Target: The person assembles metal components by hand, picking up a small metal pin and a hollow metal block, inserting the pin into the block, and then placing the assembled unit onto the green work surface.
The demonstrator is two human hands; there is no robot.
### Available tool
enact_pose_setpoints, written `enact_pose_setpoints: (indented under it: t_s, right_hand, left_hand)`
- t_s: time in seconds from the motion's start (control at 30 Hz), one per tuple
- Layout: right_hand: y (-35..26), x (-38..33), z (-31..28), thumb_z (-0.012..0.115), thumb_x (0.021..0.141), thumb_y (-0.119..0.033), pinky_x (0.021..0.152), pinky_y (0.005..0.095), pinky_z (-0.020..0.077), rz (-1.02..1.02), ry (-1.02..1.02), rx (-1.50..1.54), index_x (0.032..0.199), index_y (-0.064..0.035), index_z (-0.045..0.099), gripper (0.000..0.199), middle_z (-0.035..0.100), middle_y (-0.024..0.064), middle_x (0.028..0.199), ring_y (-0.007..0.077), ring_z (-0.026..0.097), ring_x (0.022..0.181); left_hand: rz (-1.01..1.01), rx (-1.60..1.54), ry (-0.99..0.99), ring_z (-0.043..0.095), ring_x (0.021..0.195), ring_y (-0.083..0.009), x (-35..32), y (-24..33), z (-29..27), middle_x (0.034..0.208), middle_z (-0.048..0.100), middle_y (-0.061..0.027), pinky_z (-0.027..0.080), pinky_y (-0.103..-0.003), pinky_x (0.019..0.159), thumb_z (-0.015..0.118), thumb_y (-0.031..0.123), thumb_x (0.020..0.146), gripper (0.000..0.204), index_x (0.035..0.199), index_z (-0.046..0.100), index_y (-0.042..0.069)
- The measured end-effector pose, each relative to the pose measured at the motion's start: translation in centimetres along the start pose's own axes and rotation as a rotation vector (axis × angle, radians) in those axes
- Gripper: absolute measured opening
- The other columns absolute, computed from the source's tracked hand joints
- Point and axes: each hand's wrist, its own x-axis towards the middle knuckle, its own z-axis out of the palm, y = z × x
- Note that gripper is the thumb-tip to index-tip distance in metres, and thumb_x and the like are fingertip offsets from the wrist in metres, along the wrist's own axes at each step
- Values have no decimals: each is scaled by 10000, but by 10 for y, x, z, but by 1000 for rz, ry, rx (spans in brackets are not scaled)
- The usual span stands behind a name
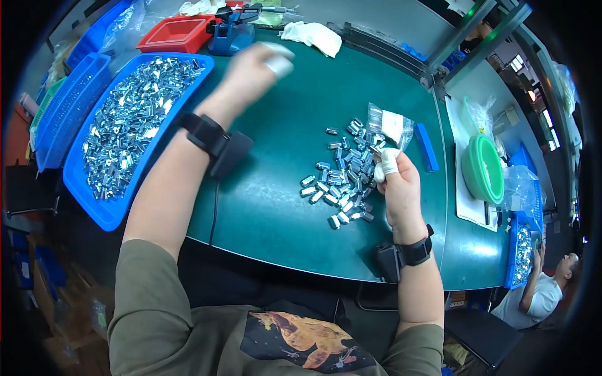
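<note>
A dark green worktop (pixel 276 188) carries a loose pile of small metal parts (pixel 343 182) near its right edge and a blue tray of parts (pixel 128 125) at its left edge

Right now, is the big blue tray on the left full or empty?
Full: the blue tray is heaped nearly rim to rim with small shiny metal parts.

Two hands, three blue trays (pixel 94 207), one red tray (pixel 175 34), one green bowl (pixel 483 169), one plastic bag (pixel 390 125)

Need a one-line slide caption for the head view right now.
Right hand at a pile of metal parts on a green table; blurred left hand raised beside a blue tray.
</note>
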Motion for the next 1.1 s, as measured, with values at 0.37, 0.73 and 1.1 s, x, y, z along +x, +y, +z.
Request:
enact_pose_setpoints:
  t_s: [0.37,0.73,1.1]
  right_hand:
    - [3,-3,9,472,896,-173,472,159,280,-51,-8,-71,904,-46,545,147,484,-43,660,15,373,535]
    - [3,-3,2,487,888,-156,489,157,300,-147,-38,-199,868,-43,546,128,494,-46,653,12,394,550]
    - [-8,-4,-3,451,904,-189,453,164,305,139,-128,45,863,-43,559,186,531,-35,677,24,405,523]
  left_hand:
    - [60,-99,-546,561,806,-124,-46,39,58,885,595,-59,457,-260,718,596,102,800,187,965,569,18]
    - [6,-367,-566,572,783,-111,-69,71,71,848,602,-57,466,-236,682,595,37,786,138,917,579,-6]
    - [484,-105,-284,547,751,-301,-81,85,69,757,574,-128,455,-351,642,598,13,692,121,813,606,11]
